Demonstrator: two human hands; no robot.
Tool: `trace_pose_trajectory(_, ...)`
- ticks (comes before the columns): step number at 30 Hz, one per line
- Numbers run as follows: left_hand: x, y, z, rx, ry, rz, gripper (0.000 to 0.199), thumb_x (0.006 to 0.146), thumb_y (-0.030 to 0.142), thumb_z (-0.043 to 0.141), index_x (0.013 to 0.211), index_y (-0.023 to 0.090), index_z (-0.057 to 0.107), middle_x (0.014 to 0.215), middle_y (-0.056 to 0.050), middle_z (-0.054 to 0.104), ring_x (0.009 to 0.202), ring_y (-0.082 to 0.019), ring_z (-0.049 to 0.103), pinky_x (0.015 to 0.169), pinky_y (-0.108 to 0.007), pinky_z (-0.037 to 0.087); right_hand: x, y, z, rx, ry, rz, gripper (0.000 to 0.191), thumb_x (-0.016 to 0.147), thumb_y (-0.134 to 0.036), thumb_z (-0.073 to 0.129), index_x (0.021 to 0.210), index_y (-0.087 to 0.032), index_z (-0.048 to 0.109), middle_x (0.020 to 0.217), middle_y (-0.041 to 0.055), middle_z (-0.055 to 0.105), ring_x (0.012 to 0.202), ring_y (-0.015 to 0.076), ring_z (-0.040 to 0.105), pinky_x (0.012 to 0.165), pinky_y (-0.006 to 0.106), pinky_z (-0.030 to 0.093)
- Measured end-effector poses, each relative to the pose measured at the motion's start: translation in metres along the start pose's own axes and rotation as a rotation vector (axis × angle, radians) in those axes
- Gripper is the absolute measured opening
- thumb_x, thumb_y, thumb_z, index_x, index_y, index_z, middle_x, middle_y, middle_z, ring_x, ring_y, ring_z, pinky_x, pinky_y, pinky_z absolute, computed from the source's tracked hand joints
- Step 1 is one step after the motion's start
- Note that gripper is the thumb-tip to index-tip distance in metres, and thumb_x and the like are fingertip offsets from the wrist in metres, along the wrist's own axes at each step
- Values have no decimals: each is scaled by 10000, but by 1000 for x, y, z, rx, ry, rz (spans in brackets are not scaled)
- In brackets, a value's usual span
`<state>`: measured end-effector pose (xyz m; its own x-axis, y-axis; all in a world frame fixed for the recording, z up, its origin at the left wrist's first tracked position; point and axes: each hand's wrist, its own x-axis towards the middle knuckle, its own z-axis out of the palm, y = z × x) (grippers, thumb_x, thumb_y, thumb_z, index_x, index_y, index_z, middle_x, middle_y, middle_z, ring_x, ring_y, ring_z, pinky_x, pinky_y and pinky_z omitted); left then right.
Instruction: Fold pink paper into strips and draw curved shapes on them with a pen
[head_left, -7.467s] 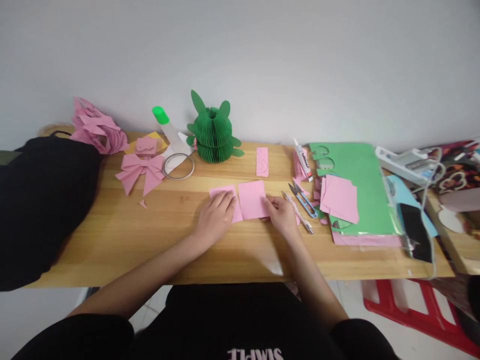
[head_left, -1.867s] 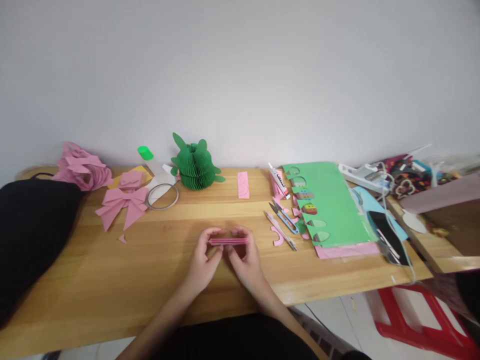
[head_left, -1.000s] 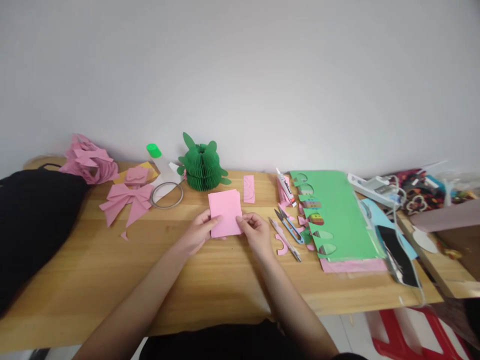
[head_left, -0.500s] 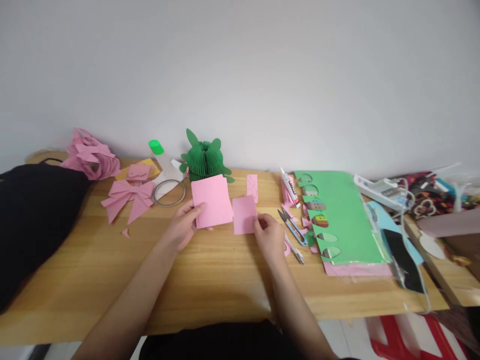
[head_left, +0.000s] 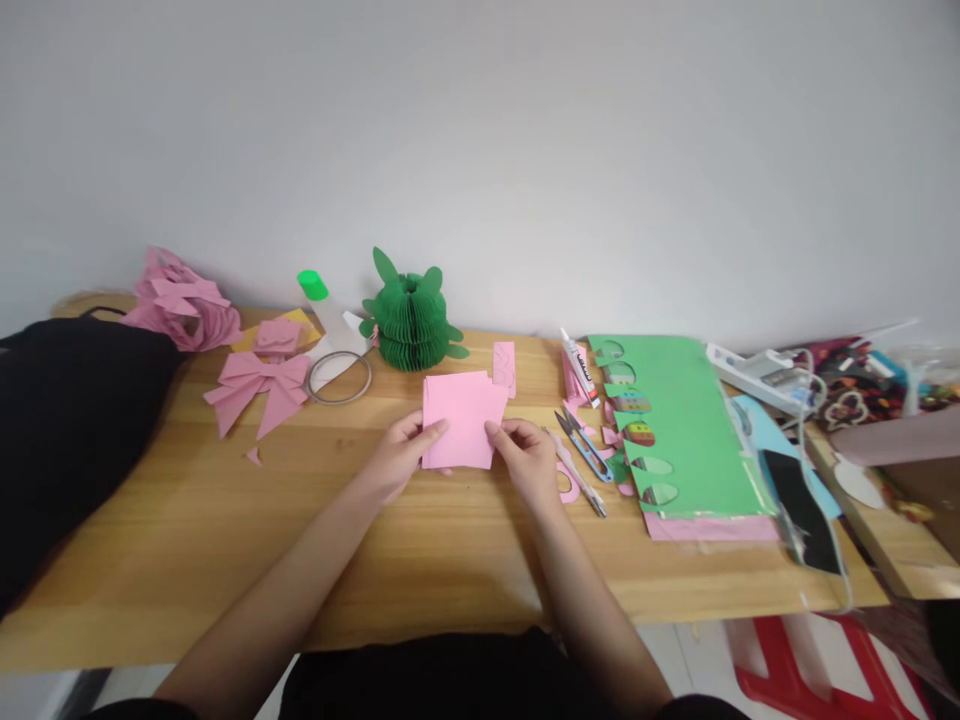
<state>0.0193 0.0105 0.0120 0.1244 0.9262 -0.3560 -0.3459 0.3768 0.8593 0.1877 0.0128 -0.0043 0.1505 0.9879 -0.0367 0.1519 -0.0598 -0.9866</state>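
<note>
Several pink paper squares (head_left: 461, 422) overlap in a slightly uneven stack between my hands, above the wooden table. My left hand (head_left: 409, 455) is closed on the stack's left edge, thumb on top. On the right edge, my right hand (head_left: 523, 455) pinches the paper between thumb and fingers. Just behind the stack stands a green pleated paper ball (head_left: 412, 325) with leaf shapes. A small pink cut-out strip (head_left: 504, 368) lies behind its right corner. Blue-handled snips (head_left: 589, 448) and a pen-like tool (head_left: 577, 475) lie right of my right hand.
Pink bows (head_left: 259, 385), a tape ring (head_left: 339, 378) and a green-capped bottle (head_left: 313, 287) are on the left, beyond a black cloth (head_left: 75, 430). A glue tube (head_left: 580, 368), green sheets (head_left: 697, 430) and a white glue gun (head_left: 761, 380) sit on the right.
The separate pink square in my right hand has moved left onto the stack and now overlaps it. My left hand and its stack have shifted right and slightly nearer.
</note>
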Motion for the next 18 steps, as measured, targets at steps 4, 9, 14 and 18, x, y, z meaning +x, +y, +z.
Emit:
trace_pose_trajectory(4,4,7,-9,-25,103,39,441,547,388,882,820,115,669,687,-7,661,579,-145,613,410,-276,571,4,2,-6,-73,73,-11,390,763,-547,615,660,-176,676,623,28,662,572,157,551,566,288,425)
trace_pose_trajectory(9,8,31,-36,-63,257,149,346,583,346,840,814,173,649,827,7,679,652,-130,620,386,-196,526,8,3,-15,-205,166,-16,196,683,-379,689,658,-185,689,611,25,617,583,165,495,631,314,384)
trace_pose_trajectory(14,4,29,-29,-38,208,106,318,591,335,823,792,160,649,766,2,663,580,-115,579,368,-205,507,7,-4,-8,-175,165,-40,272,703,-445,696,813,-198,716,800,58,661,689,181,527,700,322,420)
trace_pose_trajectory(18,1,10,-8,-1,119,28,400,552,364,847,819,123,670,703,-13,659,584,-143,598,378,-251,539,3,-7,2,-27,17,-8,380,706,-573,676,735,-194,694,677,32,664,592,153,543,583,291,447)
